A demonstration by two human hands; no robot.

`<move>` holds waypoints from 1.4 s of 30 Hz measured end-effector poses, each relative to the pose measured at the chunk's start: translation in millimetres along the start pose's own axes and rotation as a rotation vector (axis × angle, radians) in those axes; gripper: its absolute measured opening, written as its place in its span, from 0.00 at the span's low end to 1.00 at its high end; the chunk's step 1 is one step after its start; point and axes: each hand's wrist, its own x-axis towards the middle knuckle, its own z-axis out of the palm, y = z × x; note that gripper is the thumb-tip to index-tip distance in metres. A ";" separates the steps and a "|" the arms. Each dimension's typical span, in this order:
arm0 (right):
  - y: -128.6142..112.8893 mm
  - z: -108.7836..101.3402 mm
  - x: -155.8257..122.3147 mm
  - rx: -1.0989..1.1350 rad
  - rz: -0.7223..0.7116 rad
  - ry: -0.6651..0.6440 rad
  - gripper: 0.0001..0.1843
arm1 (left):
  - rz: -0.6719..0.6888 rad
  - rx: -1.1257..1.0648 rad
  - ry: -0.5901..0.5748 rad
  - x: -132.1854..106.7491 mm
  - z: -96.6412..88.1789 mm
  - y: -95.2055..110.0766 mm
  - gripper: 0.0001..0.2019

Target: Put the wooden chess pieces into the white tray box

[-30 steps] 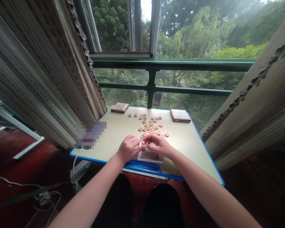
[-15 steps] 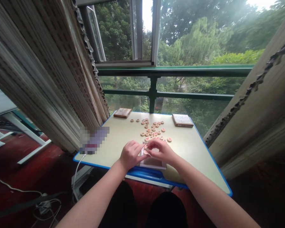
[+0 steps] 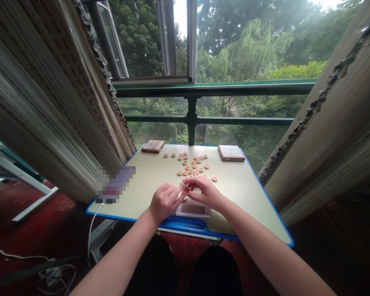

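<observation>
My right hand [image 3: 205,191] pinches a round wooden chess piece [image 3: 186,190] with a red mark, holding it over the near end of a small white-rimmed box [image 3: 193,209]. My left hand [image 3: 164,201] is curled beside it at the box's left edge, its fingertips next to the piece. Several more round pieces [image 3: 193,165] lie scattered on the pale table [image 3: 148,176] just beyond my hands.
Two flat wooden boxes sit at the table's far corners, one left [image 3: 153,146], one right [image 3: 231,152]. A blurred object [image 3: 114,183] with a white cable [image 3: 92,222] lies at the left edge. Slatted shutters flank the table; a green railing [image 3: 216,87] and window stand behind.
The view shifted slightly. My hands stayed together over the white-rimmed box, and the red-marked piece now shows between my fingertips.
</observation>
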 end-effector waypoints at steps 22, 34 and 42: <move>6.2 -4.6 -0.6 -0.388 -0.201 -0.044 0.08 | -0.089 -0.227 -0.035 -0.2 6.0 -5.7 0.09; 0.8 -1.3 -2.5 -0.582 -0.237 -0.128 0.05 | -0.361 -0.222 0.073 1.8 3.0 -11.1 0.10; -0.1 3.7 -1.2 -0.705 -0.258 -0.190 0.07 | -0.334 -0.169 -0.003 3.3 9.9 -11.5 0.08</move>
